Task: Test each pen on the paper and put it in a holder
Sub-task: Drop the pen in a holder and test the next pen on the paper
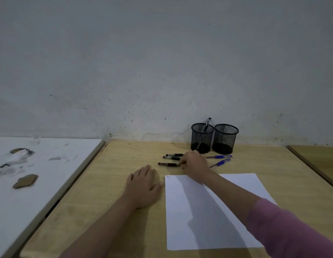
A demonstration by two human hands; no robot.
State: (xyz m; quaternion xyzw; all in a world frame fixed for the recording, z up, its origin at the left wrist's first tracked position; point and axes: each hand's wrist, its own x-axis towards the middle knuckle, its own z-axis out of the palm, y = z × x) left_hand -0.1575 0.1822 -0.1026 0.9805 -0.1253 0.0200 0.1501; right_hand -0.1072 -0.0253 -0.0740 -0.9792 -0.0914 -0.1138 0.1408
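A white sheet of paper (208, 216) lies on the wooden table, with a small scribble at its top left corner. Beyond it lie three black pens (168, 164) in a row and two blue pens (220, 156) to their right. Two black mesh holders stand by the wall; the left holder (202, 138) has one pen in it, the right holder (225, 139) looks empty. My right hand (195, 164) reaches over the paper, fingertips closing on the end of the nearest black pen, which still lies on the table. My left hand (143, 185) rests flat, left of the paper.
A white, stained tabletop (41, 174) with chipped patches adjoins on the left. Another wooden surface (318, 159) begins at the right. A grey wall runs right behind the holders.
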